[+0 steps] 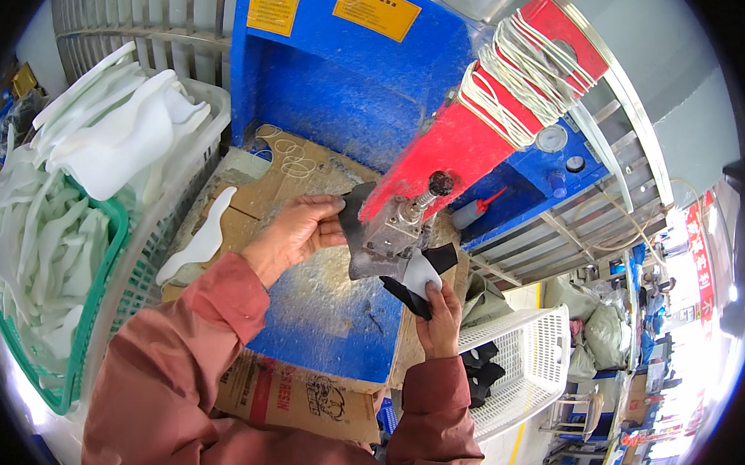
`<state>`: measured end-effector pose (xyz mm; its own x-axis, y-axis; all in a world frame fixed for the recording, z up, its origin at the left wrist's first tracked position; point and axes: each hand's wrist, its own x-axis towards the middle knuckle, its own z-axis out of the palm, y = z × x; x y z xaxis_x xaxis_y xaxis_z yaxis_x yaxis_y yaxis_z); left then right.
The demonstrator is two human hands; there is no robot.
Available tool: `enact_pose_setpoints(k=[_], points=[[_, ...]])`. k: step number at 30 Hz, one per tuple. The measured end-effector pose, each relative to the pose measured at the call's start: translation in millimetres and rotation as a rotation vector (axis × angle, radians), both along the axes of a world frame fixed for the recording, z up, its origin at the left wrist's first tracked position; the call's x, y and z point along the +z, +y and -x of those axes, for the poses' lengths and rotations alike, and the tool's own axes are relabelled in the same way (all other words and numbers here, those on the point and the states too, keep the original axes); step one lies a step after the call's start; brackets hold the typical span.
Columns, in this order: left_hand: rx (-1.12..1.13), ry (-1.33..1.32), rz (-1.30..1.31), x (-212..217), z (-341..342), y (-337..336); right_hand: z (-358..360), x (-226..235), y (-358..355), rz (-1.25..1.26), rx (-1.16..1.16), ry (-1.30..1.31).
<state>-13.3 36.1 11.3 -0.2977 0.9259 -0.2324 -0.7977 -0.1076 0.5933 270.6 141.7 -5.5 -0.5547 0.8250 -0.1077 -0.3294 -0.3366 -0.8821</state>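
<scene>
My left hand [302,234] pinches the left end of a black flexible piece [354,217], which runs in under the metal head [396,233] of a red machine arm [443,144]. My right hand [442,319] grips a curved white piece [421,270] lying against black material on the right of that head. The middle of the work is hidden under the head, so I cannot tell whether both black parts are one piece. Another white curved piece [199,237] lies on the bench to the left of my left hand.
At left stand a white crate [216,109] and a green basket [116,234] piled with white curved pieces. A white basket [546,356] with black pieces sits at right. The blue machine body [329,89] rises behind; a red-tipped bottle [471,212] stands beside the arm.
</scene>
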Motion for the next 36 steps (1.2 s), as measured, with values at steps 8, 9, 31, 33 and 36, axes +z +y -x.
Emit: enact_pose_setpoints(k=[8,9,31,33,36], points=[[-0.038,0.005,0.022,6,-12,-14,-13,-5,-9,-0.002,-0.015,-0.060],[-0.037,0.006,0.025,6,-14,-15,-15,-6,-10,-0.005,-0.012,-0.066],[-0.077,0.020,0.060,8,-54,-52,-50,-5,-43,-0.002,-0.030,-0.131],[-0.074,0.026,0.073,9,-58,-55,-53,-4,-46,0.010,-0.042,-0.131],[-0.082,0.031,0.070,12,-62,-60,-56,-1,-50,0.020,-0.033,-0.106]])
